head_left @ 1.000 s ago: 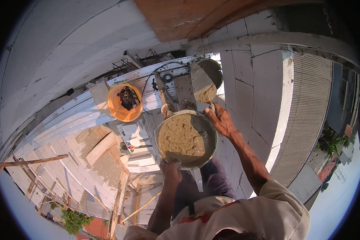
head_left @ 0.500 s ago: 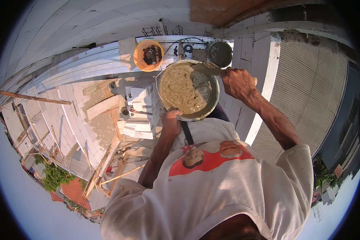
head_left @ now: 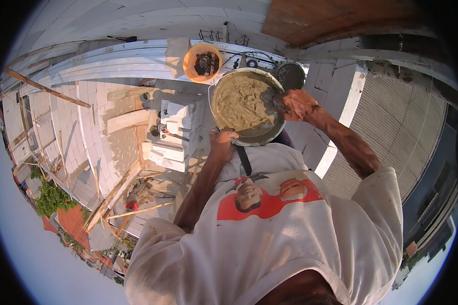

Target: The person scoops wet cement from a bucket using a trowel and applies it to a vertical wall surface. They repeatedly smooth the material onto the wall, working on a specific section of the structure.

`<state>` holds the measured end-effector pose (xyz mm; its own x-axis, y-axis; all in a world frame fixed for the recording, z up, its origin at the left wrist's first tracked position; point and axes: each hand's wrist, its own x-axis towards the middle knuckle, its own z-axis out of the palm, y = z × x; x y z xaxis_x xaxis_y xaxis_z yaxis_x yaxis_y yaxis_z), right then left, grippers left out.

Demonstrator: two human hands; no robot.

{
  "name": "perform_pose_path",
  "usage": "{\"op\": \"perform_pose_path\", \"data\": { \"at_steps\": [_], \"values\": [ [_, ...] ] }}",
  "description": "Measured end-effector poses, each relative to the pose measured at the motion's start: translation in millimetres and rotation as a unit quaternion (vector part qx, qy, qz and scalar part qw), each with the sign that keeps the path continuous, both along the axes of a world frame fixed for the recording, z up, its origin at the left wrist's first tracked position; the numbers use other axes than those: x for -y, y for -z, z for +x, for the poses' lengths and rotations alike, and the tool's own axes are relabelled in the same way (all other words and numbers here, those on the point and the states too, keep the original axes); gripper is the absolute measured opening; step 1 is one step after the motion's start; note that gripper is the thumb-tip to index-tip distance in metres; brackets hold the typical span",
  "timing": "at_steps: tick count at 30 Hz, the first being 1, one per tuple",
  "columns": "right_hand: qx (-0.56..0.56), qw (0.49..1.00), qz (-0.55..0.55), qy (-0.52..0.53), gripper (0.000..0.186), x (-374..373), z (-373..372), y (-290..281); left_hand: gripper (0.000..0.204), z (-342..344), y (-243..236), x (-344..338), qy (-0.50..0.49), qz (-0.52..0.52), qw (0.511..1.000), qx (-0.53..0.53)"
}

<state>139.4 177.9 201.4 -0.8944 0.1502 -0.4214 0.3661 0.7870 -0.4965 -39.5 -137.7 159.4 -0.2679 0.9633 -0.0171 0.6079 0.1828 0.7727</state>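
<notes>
Grey-brown mortar (head_left: 243,99), wet and lumpy, in a round bucket (head_left: 262,136): seen from the head view, held before a white shirt (head_left: 290,249) and overlapping the near edge of a long white metal sheet (head_left: 107,63). Grips the round bucket at the near-left part of its rim with the left hand (head_left: 223,141), thumb laid along the edge, other fingers partly hidden. Clasps a trowel (head_left: 278,101) in the right hand (head_left: 296,105), knuckles up, beside the right part of the rim; blade mostly concealed by hand and mortar, depth impossible to tell. Bare inner wall along the near and right sides. On the metal sheet, close to its near edge, an orange bucket (head_left: 189,66) with dark pieces inside; just left of that, a flat tan board (head_left: 177,55); to the right, a dark ring (head_left: 252,63), then a dark bucket (head_left: 295,67) at the sheet's right end. Off the near edge, toward the left, a stack of white blocks (head_left: 175,127). Past the right end, a pale block wall (head_left: 359,86) and, beside it, a corrugated roof (head_left: 402,122).
</notes>
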Motion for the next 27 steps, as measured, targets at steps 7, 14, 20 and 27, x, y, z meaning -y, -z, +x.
{"op": "perform_pose_path", "data": {
  "at_steps": [7, 14, 20, 27],
  "values": [
    [0.019, 0.999, -0.043, 0.017, 0.034, 15.8, -14.7, -3.8, 0.035, 8.6, -11.2, -14.6, -0.022, -0.006, 1.0, 0.02],
    [-0.032, 0.979, -0.172, 0.109, 0.044, 22.2, 9.0, -26.5, 0.035, 6.9, -37.1, -40.6, -0.058, -0.06, 0.994, 0.076],
    [-0.051, 0.967, -0.155, 0.194, 0.046, 36.7, 16.7, -40.4, 0.023, 20.4, -17.2, -59.1, -0.366, 0.069, 0.767, 0.523],
    [-0.059, 0.957, -0.163, 0.234, 0.043, 35.5, 14.1, -99.0, 0.02, -4.7, 3.3, -31.9, -0.079, -0.128, 0.988, 0.043]
  ]
}}
